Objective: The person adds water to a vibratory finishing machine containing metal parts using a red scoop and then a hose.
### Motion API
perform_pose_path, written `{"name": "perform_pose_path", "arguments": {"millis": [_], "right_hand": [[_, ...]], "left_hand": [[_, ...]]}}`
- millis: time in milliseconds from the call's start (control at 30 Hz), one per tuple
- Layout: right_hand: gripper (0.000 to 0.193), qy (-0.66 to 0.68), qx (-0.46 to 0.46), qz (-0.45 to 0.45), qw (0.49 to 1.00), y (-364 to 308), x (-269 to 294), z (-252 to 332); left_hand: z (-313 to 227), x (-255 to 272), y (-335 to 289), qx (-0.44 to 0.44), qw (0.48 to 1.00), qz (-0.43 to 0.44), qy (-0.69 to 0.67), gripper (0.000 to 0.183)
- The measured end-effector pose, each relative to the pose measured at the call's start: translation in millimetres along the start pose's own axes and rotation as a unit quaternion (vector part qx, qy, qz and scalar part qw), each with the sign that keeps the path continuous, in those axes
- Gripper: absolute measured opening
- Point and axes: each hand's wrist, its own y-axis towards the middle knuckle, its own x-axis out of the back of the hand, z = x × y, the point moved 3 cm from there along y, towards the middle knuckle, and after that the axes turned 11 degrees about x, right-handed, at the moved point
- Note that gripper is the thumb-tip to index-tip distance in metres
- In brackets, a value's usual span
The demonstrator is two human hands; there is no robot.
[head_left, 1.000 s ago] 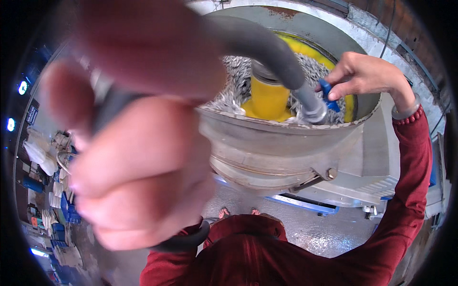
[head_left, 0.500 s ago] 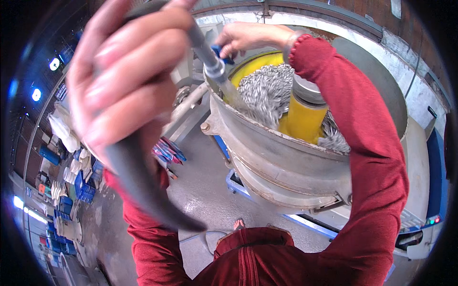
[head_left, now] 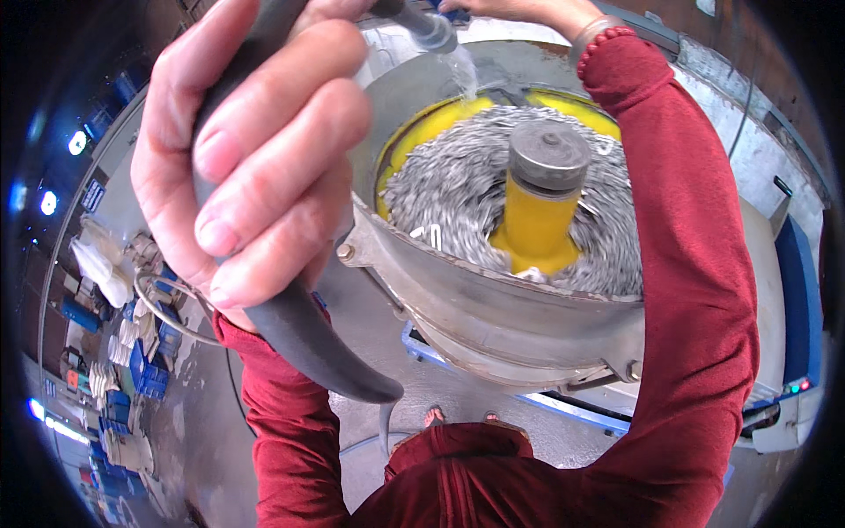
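My left hand point(head_left: 264, 167) looms close at the left, its fingers wrapped round a thick dark grey hose point(head_left: 308, 343). A metal nozzle point(head_left: 433, 33) at the top sends water point(head_left: 462, 70) down into a round vibrating tub point(head_left: 475, 304) lined in yellow. At the upper edge my right hand point(head_left: 515, 7), partly cut off, has its fingers at a blue valve handle point(head_left: 451, 7) beside the nozzle. Many small silvery metal pieces point(head_left: 440, 180), blurred by motion, fill the tub around a yellow centre post point(head_left: 543, 220) with a grey metal cap point(head_left: 549, 154).
A bolted lug point(head_left: 348, 253) sticks out from the tub's left side. Under the tub runs a blue frame point(head_left: 572, 414). Blue crates point(head_left: 150, 374) and stacked pale goods stand at the far left. A thin hose point(head_left: 378, 440) lies on the wet floor near my feet.
The nozzle and my right hand have moved up and away, toward the tub's far side. The water now falls at the far left rim, and more of the metal pieces and post shows.
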Motion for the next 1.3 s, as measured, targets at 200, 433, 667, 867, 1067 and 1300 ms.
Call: {"name": "perform_pose_path", "arguments": {"millis": [200,433,667,867,1067,1300], "right_hand": [[0.017,-0.075,-0.127,0.044,0.988,-69.8,58.0,0.6],[0.016,-0.152,-0.176,0.109,0.966,-138.7,105.3,0.9],[0.017,-0.079,-0.211,0.158,0.961,-189.0,134.1,28.3],[0.018,-0.008,-0.283,0.222,0.933,-225.5,135.2,47.6],[0.018,0.121,-0.319,0.352,0.872,-214.4,119.9,98.8],[0.02,0.318,-0.136,0.403,0.848,-148.3,39.7,117.8]], "left_hand": [[30.9,13.0,44.1,0.041,0.997,0.06,-0.032,0.055],[59.9,11.3,92.2,0.085,0.988,0.111,-0.067,0.055],[93.5,3.4,114.1,0.108,0.978,0.136,-0.113,0.056],[111.6,-5.0,108.9,0.099,0.975,0.13,-0.151,0.056],[113.1,-22.1,71.6,0.067,0.976,0.086,-0.187,0.058],[93.3,-61.5,12.6,-0.034,0.979,-0.035,-0.2,0.06]]}}
